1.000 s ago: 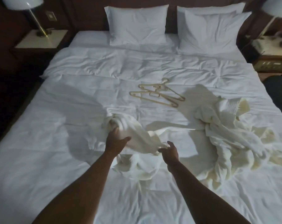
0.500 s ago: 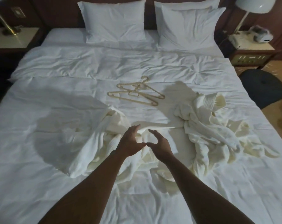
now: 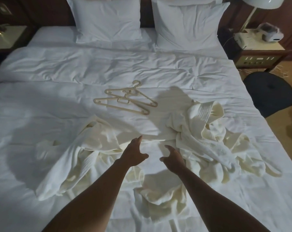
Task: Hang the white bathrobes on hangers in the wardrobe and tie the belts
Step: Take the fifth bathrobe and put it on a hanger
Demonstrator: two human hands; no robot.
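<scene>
we are holding both hands out over the bed (image 3: 41, 114), near its foot edge: the left hand (image 3: 133, 154) and right hand (image 3: 172, 159) are spread open and gripping nothing, probably so we can smooth the near bathrobe (image 3: 85, 153) lying flat beneath them before a hanger goes in. the second bathrobe (image 3: 207, 136) is sitting crumpled toward the bed's right edge, likely waiting its turn. the two hangers (image 3: 125, 101) are lying overlapped mid-bed, beyond the robes and within reach. the wardrobe is not showing.
</scene>
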